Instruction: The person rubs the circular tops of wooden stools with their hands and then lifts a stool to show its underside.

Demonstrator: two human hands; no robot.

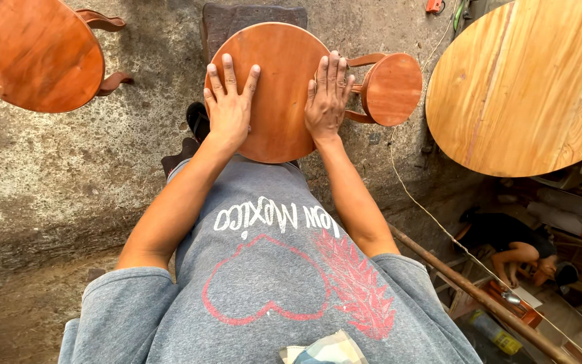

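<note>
Pressing flat, fingers spread, left hand (229, 108) and right hand (327, 98) steady the round reddish-brown wooden stool seat (277, 91) from both sides, gripping nothing, above the concrete floor (69, 175).

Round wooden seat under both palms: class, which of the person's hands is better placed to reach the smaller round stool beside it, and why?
Probably the right hand. It lies flat on the round wooden seat at the edge nearest the smaller stool, fingertips almost at its rungs. The left hand rests on the far side.
</note>
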